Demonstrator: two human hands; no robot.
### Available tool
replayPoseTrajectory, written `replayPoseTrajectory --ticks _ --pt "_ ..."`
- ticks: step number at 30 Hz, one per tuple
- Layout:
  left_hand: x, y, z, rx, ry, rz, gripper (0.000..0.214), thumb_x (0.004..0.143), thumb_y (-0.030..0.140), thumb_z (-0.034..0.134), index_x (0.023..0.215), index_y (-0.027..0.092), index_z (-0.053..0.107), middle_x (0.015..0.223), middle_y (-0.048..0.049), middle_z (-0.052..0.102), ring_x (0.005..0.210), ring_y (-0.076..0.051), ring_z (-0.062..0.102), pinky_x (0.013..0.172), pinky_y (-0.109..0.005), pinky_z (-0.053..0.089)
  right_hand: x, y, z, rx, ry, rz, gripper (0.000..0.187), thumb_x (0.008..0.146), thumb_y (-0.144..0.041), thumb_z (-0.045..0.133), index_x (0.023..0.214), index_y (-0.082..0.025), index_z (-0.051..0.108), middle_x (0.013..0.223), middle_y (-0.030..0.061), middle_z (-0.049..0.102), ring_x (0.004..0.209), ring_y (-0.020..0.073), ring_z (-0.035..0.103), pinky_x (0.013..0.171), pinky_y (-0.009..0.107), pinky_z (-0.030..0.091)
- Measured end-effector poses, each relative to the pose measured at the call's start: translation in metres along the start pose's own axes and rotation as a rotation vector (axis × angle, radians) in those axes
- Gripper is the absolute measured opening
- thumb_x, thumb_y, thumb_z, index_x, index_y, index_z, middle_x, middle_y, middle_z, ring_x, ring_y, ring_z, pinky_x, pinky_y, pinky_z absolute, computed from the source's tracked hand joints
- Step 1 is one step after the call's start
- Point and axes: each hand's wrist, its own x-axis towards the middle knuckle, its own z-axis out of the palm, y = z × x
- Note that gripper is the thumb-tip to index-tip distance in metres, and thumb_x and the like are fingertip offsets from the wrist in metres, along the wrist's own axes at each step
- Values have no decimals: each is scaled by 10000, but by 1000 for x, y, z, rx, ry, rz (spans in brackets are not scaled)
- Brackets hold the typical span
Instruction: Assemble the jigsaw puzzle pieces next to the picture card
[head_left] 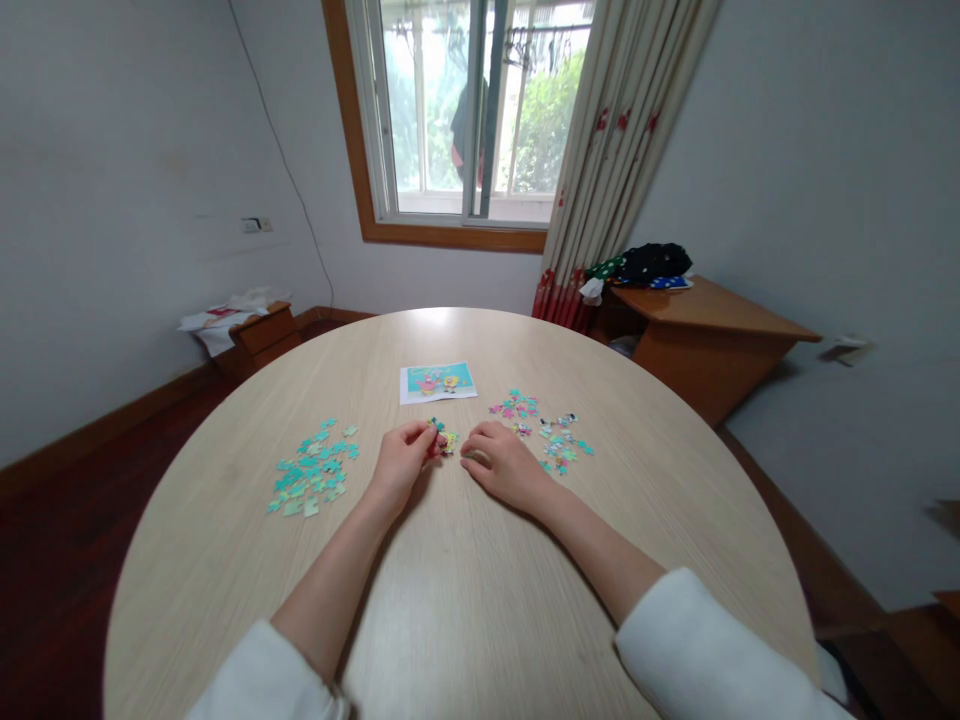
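Observation:
My left hand (403,458) rests on the round wooden table (465,590), its fingers pinched on a small cluster of joined puzzle pieces (442,437). My right hand (504,462) lies just right of that cluster, fingers curled down with a piece under the fingertips. A pile of teal puzzle pieces (311,470) lies to the left of my left hand. Pink and mixed-colour pieces (540,425) are scattered right of my right hand. A printed reference picture (437,381) lies beyond both hands.
A wooden desk (705,325) with dark clothes on it stands at the right by a curtain (607,170). A low cabinet (259,330) with papers sits at the left wall. The window (465,110) is behind the table.

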Motion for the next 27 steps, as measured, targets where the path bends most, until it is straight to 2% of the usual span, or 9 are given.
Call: replayPoseTrajectory --ticks 5,18,24,27 --pt "1 0 0 -8 34 -3 421 453 472 790 578 123 590 550 1 582 474 -68 484 490 -213 417 1 9 0 -82 -26 38 102 842 -113 579 792 -164 652 846 70 629 832 185 572 772 312 432" --pt "-1 2 1 64 14 8 427 500 516 744 564 136 559 522 16 546 467 -67 458 474 -205 375 1 26 -2 -252 24 138 107 836 -106 583 809 -177 658 861 73 648 861 200 568 762 325 393" --pt "-1 1 0 155 -6 43 391 559 511 701 554 145 562 517 15 535 484 -80 459 497 -216 368 1 29 -1 -211 89 157 135 837 -97 562 860 -183 664 902 88 647 907 215 567 798 349 409" --pt "0 0 0 228 -38 77 373 599 499 682 545 148 570 519 8 549 493 -88 463 514 -220 375 2 23 0 -152 143 104 173 852 -109 542 948 -187 664 952 96 650 945 221 566 849 377 422"
